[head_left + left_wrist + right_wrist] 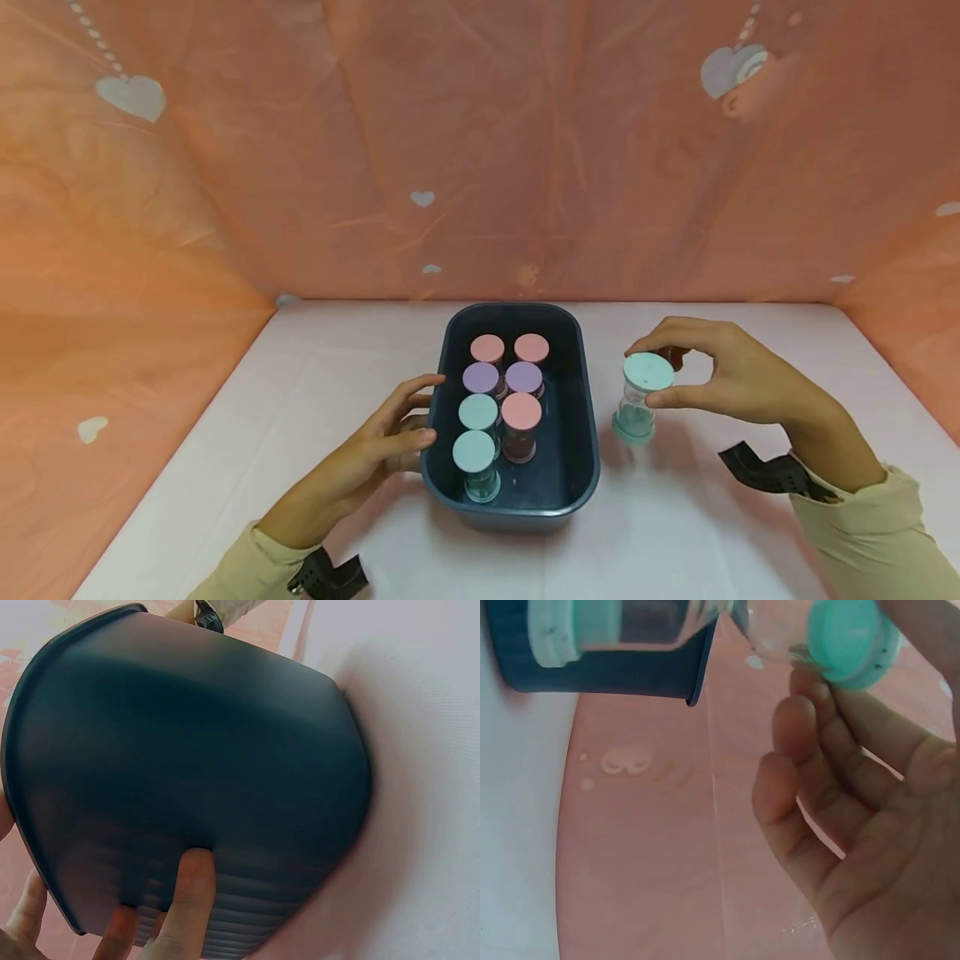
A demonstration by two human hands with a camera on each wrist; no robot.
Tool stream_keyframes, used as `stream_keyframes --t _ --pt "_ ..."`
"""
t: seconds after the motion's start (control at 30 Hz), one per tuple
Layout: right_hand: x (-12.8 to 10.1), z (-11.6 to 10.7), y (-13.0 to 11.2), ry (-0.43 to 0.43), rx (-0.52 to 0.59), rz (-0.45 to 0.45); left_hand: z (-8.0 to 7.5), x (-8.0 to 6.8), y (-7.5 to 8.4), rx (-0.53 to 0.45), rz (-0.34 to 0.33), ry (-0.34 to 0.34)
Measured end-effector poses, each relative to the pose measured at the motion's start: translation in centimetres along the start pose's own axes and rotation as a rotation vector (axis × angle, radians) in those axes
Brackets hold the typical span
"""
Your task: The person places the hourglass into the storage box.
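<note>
A small hourglass (sand timer) [636, 417] with mint caps is pinched at its top cap between the thumb and fingers of my right hand [720, 367], to the right of a dark blue bin. Mint sand shows in its lower bulb. In the right wrist view the hourglass [750, 630] lies across the top, its far cap overlapping the bin. My left hand [390, 437] rests its extended fingers against the left outer wall of the bin [558, 492]. The left wrist view shows those fingers [196, 877] lying on the ribbed wall.
Inside the bin several hourglasses stand upright in two columns. Pink caps [487, 348] are at the back, purple caps [481, 378] behind mint caps [477, 411] on the left, and a pink-capped hourglass [521, 425] at right. The white table [352, 350] meets an orange-pink backdrop [480, 150].
</note>
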State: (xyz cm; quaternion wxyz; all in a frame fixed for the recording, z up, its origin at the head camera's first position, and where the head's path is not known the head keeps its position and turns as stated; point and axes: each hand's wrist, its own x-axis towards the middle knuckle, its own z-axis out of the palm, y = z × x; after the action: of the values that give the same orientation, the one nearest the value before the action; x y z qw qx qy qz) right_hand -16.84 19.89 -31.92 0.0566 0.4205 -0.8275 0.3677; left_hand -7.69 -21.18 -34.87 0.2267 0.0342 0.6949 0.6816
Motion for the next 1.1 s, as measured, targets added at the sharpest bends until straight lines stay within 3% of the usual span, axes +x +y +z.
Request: stream_keyframes --t 0.37,0.77,1.1 --pt "0.4 0.3 -0.2 0.161 0.052 -0.100 0.0 -0.1 -0.2 -0.009 0.016 -0.017" --pt "0.6 -0.1 -1.6 0.253 0.059 -0.099 0.1 0.0 -0.1 0.002 0.012 -0.003" --pt "1.2 0.6 -2.1 0.319 0.138 -0.197 0.0 0.1 -0.1 -0.012 0.031 -0.019"
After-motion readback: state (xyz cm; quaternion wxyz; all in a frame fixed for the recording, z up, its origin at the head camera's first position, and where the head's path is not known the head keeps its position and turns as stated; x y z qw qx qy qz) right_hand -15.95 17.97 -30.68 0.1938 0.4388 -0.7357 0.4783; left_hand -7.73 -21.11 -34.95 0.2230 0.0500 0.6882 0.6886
